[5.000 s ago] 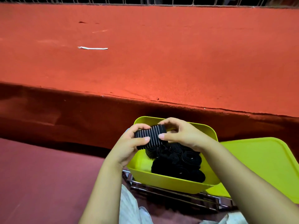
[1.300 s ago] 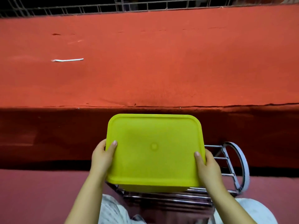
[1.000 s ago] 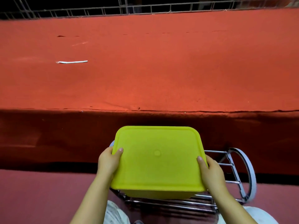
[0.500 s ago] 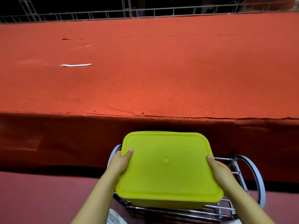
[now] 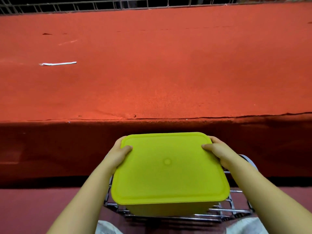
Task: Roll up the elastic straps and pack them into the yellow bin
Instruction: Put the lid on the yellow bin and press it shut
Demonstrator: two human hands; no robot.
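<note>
While the yellow bin point(image 5: 168, 209) sits on a chrome wire rack point(image 5: 199, 215) nearest us, we find its lid point(image 5: 168, 168) on, so any contents are hidden. Our left hand point(image 5: 118, 153) and right hand point(image 5: 217, 152) grip the lid's far corners, thumbs on top. Beyond, a white strip point(image 5: 57, 63) lies on the red felt table point(image 5: 160, 68).

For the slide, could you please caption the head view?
Left hand and right hand grip the lidded yellow bin on a wire rack.
</note>
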